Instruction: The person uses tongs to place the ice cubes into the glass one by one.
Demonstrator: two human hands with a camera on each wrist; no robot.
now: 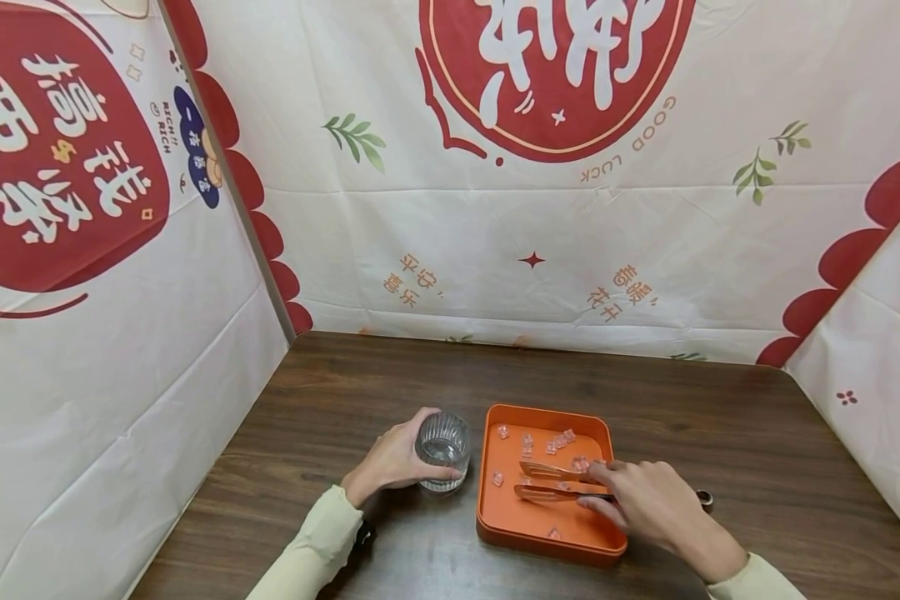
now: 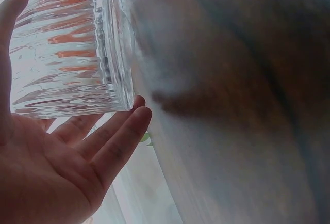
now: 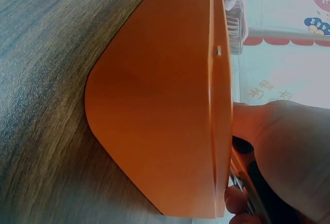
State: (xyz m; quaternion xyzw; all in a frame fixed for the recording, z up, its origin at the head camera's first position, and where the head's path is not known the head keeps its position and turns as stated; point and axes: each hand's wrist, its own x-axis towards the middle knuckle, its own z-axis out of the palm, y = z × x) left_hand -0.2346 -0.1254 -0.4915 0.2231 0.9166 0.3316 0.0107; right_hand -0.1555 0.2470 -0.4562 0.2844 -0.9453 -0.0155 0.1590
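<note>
In the head view my left hand (image 1: 392, 458) grips a clear ribbed glass (image 1: 446, 442), thumb on the near side and fingers around the far side. The left wrist view has this glass (image 2: 62, 53) up close between thumb and fingers. My right hand (image 1: 656, 504) holds tongs (image 1: 547, 494) with dark handles, their two slotted tips apart and low over an orange tray (image 1: 491, 521). Small clear cubes (image 1: 560, 442) like ice lie scattered in the tray, one (image 1: 581, 463) beside the upper tong arm. From the right wrist, the tray's side wall (image 3: 154, 95) covers most of the view.
Everything stands on a dark wood-grain table (image 1: 360, 375). White printed cloth (image 1: 495, 242) hangs behind it and along both sides. The glass stands just left of the tray. A metal ring (image 1: 704, 499) at the tongs' end sticks out past my right hand.
</note>
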